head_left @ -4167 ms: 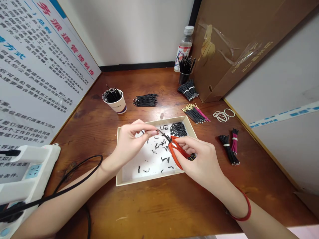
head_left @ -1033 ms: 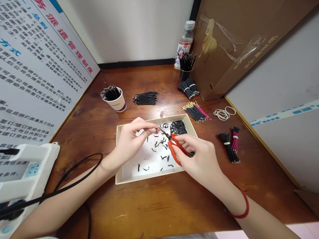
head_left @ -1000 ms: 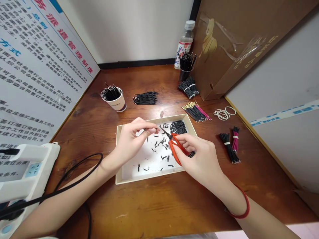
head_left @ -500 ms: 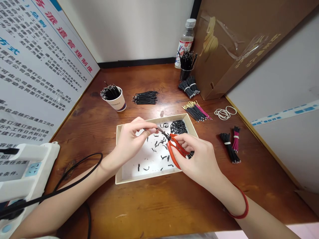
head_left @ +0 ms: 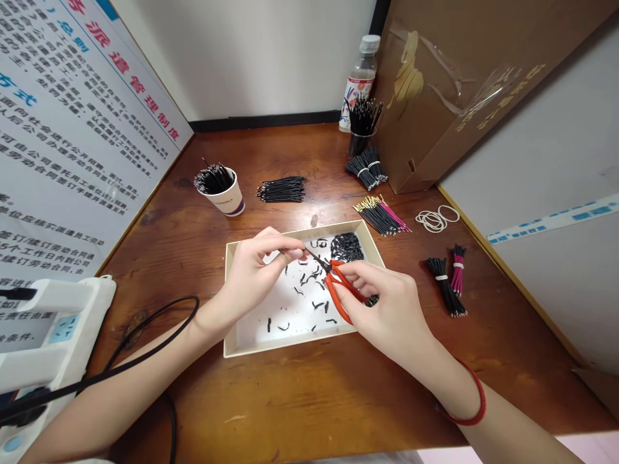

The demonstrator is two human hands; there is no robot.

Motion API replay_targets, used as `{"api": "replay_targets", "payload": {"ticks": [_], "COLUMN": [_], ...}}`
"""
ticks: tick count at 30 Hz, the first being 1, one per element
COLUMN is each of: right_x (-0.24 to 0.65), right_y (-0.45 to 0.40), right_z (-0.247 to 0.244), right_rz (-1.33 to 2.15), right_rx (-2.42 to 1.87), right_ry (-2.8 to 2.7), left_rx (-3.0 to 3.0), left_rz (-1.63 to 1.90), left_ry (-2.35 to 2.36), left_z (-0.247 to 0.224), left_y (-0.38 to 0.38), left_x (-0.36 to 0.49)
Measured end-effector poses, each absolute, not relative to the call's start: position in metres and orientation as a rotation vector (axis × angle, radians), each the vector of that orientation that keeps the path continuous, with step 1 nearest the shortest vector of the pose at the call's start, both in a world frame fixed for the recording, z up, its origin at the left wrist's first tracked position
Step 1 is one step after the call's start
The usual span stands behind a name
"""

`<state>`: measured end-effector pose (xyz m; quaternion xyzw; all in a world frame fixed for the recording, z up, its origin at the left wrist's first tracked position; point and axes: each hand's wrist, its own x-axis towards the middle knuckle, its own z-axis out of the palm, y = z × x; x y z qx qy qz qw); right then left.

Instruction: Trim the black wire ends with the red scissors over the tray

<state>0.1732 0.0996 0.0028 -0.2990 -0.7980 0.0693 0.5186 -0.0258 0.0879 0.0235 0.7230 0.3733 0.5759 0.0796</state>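
Note:
My left hand (head_left: pixel 250 280) pinches a thin black wire (head_left: pixel 293 251) between thumb and forefinger, above the left part of a shallow cream tray (head_left: pixel 285 343). My right hand (head_left: pixel 384 303) grips small scissors with orange-red handles (head_left: pixel 336 293), their black blades (head_left: pixel 316 259) pointing at the wire's end. Short black wire offcuts (head_left: pixel 309 278) lie scattered on the tray's white floor. A tangled heap of black offcuts (head_left: pixel 347 247) sits in its far corner. My hands hide part of the tray.
Around the tray stand a paper cup of wires (head_left: pixel 215 187), a black wire bundle (head_left: pixel 281 189), gold-tipped wires (head_left: pixel 382 216), rubber bands (head_left: pixel 432 220) and banded bundles (head_left: pixel 445 287). A power strip (head_left: pixel 58 322) and black cable (head_left: pixel 145 328) lie at left.
The scissors have turned slightly in my right hand, their handles a little closer together. My left hand stays nearly still, and the view has shifted only slightly.

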Motion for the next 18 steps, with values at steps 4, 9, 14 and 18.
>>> {"api": "replay_targets", "payload": {"ticks": [4,9,14,18], "right_x": [0.172,0.1715,0.1714,0.1713], "right_y": [0.0972,0.0968,0.0969,0.0963], "right_z": [0.005,0.0053,0.0043,0.0042], "right_rz": [0.193,0.136,0.126,0.14], "right_rx": [-0.736,-0.729,-0.706,-0.705], "right_ry": [-1.892,-1.896,-1.893,-1.896], "left_rx": [2.19,2.192,2.195,2.192], "left_rz": [1.702,1.705,1.703,1.698], "left_ry": [1.113,1.12,1.116,1.119], "left_z": [0.0232,0.0228,0.024,0.0244], "left_y": [0.0872,0.088,0.0883,0.088], "left_x": [-0.026,-0.0254,-0.0252,-0.025]}}
